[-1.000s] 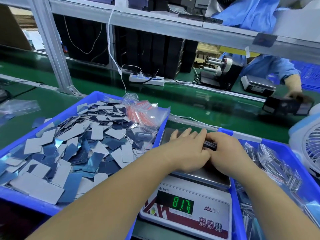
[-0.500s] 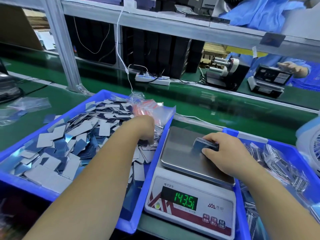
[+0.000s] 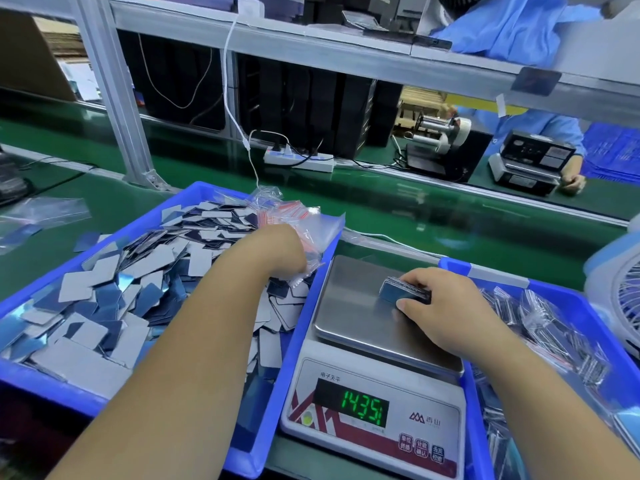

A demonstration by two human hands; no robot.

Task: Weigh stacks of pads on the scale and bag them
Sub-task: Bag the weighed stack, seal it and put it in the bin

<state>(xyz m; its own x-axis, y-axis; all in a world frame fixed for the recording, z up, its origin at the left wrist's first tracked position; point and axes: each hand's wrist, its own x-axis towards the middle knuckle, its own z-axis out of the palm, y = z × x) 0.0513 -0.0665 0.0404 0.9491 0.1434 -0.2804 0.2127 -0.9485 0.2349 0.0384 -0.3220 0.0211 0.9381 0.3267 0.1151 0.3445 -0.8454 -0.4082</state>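
right hand (image 3: 446,306) grips the stack of pads (image 3: 405,292) on the scale (image 3: 349,327), so its weight probably skews the reading, left hand (image 3: 284,254) buried in the bags (image 3: 298,223), can't tell its grip

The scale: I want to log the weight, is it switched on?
On. The scale's display shows lit green digits, while the right hand holds the stack of pads on its platform.
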